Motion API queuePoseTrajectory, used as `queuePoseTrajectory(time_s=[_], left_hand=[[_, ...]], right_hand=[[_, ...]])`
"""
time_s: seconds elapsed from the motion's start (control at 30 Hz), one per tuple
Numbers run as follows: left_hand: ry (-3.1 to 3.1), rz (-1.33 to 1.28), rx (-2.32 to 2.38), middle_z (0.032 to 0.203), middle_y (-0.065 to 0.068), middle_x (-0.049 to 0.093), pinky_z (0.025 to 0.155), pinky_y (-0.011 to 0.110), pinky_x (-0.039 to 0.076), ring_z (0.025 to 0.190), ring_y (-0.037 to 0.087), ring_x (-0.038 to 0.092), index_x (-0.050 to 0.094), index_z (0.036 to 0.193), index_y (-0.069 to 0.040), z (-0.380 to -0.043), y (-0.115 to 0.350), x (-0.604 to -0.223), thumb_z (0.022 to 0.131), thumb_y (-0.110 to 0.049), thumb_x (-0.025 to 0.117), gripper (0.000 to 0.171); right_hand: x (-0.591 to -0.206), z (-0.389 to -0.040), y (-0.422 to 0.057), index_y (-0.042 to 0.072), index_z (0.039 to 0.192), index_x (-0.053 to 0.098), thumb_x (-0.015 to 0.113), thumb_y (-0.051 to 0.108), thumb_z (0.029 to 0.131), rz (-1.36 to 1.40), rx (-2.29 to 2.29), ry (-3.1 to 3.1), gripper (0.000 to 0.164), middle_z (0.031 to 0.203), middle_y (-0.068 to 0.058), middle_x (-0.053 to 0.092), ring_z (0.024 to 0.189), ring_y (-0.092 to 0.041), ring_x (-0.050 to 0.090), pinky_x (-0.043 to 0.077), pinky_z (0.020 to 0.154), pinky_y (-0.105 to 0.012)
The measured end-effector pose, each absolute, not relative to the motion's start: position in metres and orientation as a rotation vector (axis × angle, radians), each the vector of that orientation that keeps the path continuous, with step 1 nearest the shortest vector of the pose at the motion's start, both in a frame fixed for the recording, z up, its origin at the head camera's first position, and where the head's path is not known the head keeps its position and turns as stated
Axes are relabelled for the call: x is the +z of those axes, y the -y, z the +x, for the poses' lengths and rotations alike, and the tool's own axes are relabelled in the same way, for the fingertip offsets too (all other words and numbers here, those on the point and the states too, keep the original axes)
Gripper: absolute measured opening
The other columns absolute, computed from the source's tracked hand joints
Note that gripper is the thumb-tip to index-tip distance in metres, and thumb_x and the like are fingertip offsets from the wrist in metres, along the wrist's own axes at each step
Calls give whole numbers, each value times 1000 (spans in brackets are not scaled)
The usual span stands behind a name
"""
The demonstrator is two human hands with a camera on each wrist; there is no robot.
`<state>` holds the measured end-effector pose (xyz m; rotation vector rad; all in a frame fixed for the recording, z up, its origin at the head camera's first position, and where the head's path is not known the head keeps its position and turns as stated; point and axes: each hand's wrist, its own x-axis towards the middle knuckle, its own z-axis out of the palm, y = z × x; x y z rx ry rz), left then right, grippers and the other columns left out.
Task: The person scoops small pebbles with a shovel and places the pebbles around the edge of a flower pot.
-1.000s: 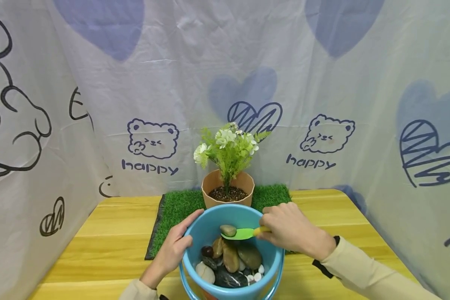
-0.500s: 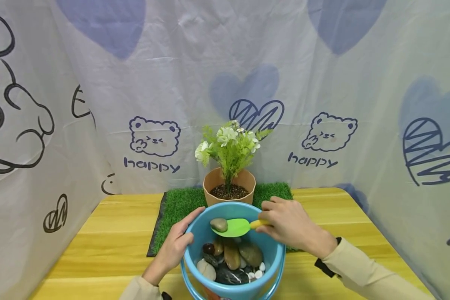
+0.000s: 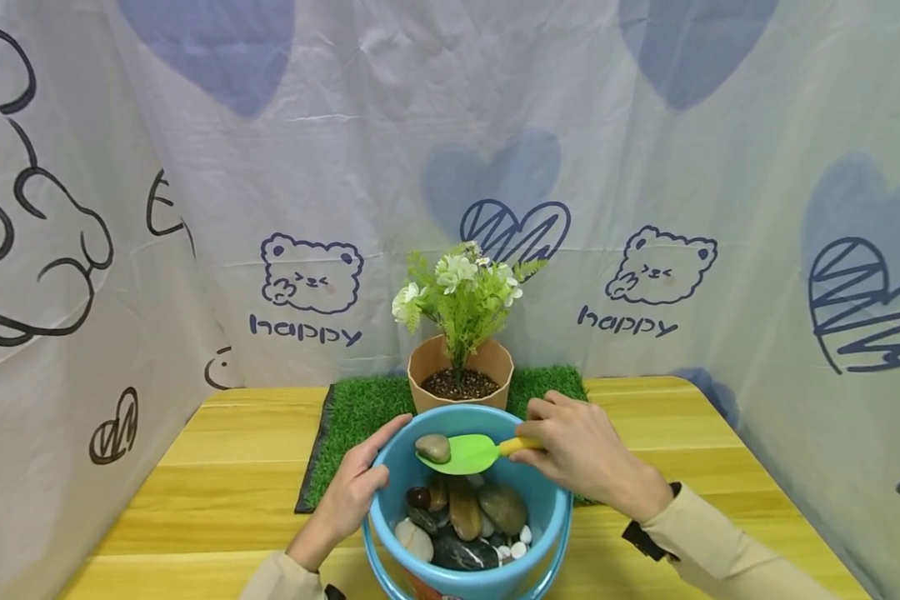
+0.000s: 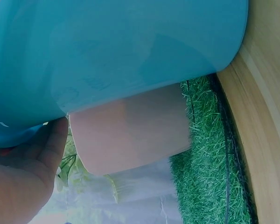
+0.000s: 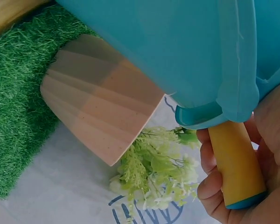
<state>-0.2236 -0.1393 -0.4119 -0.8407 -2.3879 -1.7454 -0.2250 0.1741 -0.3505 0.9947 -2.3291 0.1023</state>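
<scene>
A light-blue bucket [image 3: 546,492] stands at the front of the table, with several stones inside: brown, grey and black ones, plus small white pebbles [image 3: 518,550]. My left hand [image 3: 348,487] grips the bucket's left side at the rim. In my right hand [image 3: 581,454] is a small garden trowel, its yellow handle [image 5: 237,163] wrapped by the fingers. The trowel's green blade [image 3: 468,455] points left over the bucket's opening. On its tip lies a smooth grey-brown stone [image 3: 432,448], above the other stones.
Just behind the bucket, a peach flowerpot [image 3: 418,375] with dark soil and white flowers [image 3: 457,279] stands on an artificial grass mat [image 3: 360,417]. All of this is on a yellow wooden table [image 3: 240,467]. A printed white curtain [image 3: 375,108] hangs around it.
The trowel has risen slightly and shifted left, its blade turning to show more of its face. The stone moved left with it. My left hand keeps its grip on the bucket.
</scene>
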Motion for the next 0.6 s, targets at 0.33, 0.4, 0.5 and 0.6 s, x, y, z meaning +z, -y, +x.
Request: queuePoseTrajectory(time_s=[0.33,0.4,0.5,0.6], left_hand=[[2386,-844,-1762,145,21,49,87,31,54,122,38,58,37,151,-12,-223,140,-413,80,1,38,73],[2384,-849,-1762,146,21,48,88,30,54,123,38,57,37,151,-12,-223,140,-413,80,2,38,73],[2373,-854,-1763,146,21,48,89,30,54,124,38,56,37,151,-11,-223,139,-413,79,2,38,73],[2367,-860,-1770,147,20,47,89,30,54,124,38,56,37,151,-11,-224,138,-412,79,3,37,73]], right_hand=[[-351,-223,-172,25,76,73,78,44,76,981,97,2345,20,76,10,54,67,-8,44,33,51,-18],[-352,-224,-172,25,76,73,78,44,76,985,98,2339,20,76,10,55,67,-8,45,34,52,-19],[-353,-225,-172,24,76,73,79,44,76,988,99,2322,21,77,10,56,68,-9,46,36,53,-19],[-353,-225,-174,24,75,73,79,44,75,988,102,2318,21,76,10,55,68,-9,45,35,53,-19]])
